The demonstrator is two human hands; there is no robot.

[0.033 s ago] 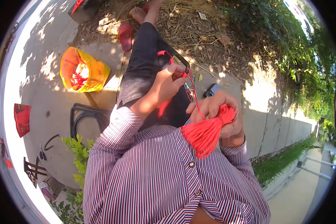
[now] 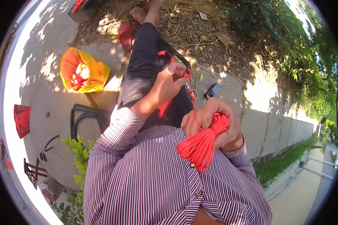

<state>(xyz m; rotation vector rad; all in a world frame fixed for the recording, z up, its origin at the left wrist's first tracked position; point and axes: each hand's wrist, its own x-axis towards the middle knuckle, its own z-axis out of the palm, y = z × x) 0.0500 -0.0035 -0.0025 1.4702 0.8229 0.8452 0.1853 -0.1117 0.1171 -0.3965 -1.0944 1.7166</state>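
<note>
In my right hand (image 2: 232,122) is a bundle of red cord (image 2: 199,148), bound round near its upper end, its loops fanning out over my shirt front. A single strand (image 2: 193,101) runs from the bundle up to my left hand (image 2: 166,83). Above my thigh, the fingers of that hand pinch the strand beside a small dark piece (image 2: 187,71). A short red strip (image 2: 163,53) sticks out just beyond those fingertips; how it joins the cord is hidden. Scissors (image 2: 194,94) show partly beside my leg, below the strand.
A yellow bag (image 2: 106,73) with red material inside stands to the left. A small dark device (image 2: 212,91) lies on the paving at the right. Black tubing (image 2: 77,123) and a leafy plant (image 2: 79,153) are near my left elbow. A red slipper (image 2: 125,36) lies ahead.
My right hand has moved down and slightly left with the cord bundle, and its loops hang lower. The strand is drawn straighter. My left hand has hardly moved.
</note>
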